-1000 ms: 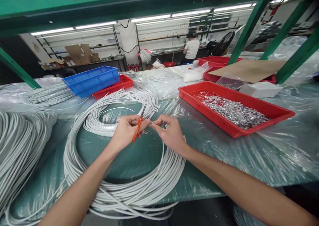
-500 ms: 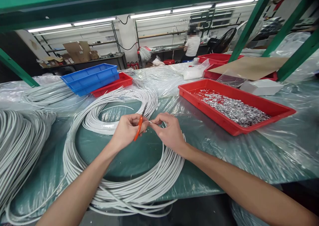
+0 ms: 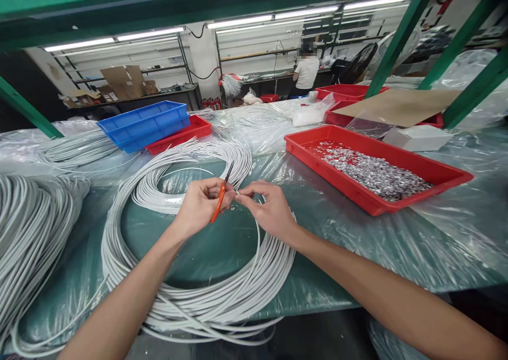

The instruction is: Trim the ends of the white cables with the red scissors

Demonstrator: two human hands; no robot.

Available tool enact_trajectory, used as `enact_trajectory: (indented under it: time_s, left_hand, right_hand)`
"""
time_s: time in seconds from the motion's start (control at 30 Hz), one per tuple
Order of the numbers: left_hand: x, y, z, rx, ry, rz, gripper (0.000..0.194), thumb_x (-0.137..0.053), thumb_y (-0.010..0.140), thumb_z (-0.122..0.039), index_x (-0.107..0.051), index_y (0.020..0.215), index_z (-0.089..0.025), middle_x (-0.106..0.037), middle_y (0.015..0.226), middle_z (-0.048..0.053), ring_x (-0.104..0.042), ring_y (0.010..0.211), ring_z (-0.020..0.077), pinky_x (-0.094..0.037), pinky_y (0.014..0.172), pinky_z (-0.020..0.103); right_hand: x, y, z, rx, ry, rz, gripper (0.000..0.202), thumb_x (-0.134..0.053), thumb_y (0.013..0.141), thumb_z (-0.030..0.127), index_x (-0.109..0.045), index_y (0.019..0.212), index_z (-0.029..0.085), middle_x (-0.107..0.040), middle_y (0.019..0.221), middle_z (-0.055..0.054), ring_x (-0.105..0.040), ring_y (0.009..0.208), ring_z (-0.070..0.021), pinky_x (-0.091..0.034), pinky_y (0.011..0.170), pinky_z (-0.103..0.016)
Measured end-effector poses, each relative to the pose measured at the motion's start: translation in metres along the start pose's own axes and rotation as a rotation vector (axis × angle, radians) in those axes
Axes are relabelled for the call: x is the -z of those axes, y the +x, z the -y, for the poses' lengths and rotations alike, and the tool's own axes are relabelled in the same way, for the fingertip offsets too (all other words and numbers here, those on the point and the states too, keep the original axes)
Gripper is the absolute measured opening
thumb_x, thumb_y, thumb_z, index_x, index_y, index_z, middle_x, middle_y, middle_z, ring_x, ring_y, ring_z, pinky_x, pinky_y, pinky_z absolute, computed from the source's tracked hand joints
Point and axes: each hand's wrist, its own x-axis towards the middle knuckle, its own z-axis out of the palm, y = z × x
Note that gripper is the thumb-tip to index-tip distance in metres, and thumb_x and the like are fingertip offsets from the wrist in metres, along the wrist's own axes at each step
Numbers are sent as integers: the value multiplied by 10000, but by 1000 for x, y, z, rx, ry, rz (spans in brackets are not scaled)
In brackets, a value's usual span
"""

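My left hand (image 3: 204,204) is closed around a small orange-handled tool (image 3: 218,204) with a thin dark tip pointing up and away. Whether its jaws are open or closed cannot be made out. My right hand (image 3: 268,206) pinches the end of a white cable between thumb and forefinger, right beside the left fingertips. From that hand the white cable (image 3: 259,238) runs down into a large coil of white cables (image 3: 222,302) under both arms. A smaller coil (image 3: 159,198) lies just beyond. The cable's very tip is mostly hidden by the fingers.
At right, a red tray (image 3: 331,182) holds many small shiny metal pieces. A blue bin (image 3: 145,124) sits partly over another red tray (image 3: 200,129) at back left. Thick cable bundles (image 3: 32,243) lie far left. Green posts (image 3: 400,42) frame the plastic-covered table. A person (image 3: 307,71) is in the background.
The left hand and the tool have shifted very slightly left and the tool leans a little more. The right hand keeps its pinch at nearly the same spot.
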Motion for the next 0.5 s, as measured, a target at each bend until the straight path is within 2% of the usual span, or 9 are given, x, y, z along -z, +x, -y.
enact_trajectory:
  time_s: [0.37,0.5]
  left_hand:
    - [3,3,3,-2,18,7,223,-757,732,-326,-657,781,-133,-556,574,-25,-472,504,73,-397,490,185]
    - [4,2,2,-1,15,20,196,-752,734,-298,-660,770,-129,-552,587,-22,-462,523,71,-395,499,181]
  right_hand:
    - [3,2,0,-32,22,79,236,-583,889,239,-689,687,182,-678,682,-20,-582,729,-173,-412,698,-300]
    - [2,5,-4,-80,142,154,256,-556,890,276,-664,688,164,-623,653,-16,-542,655,-149,-388,627,-278]
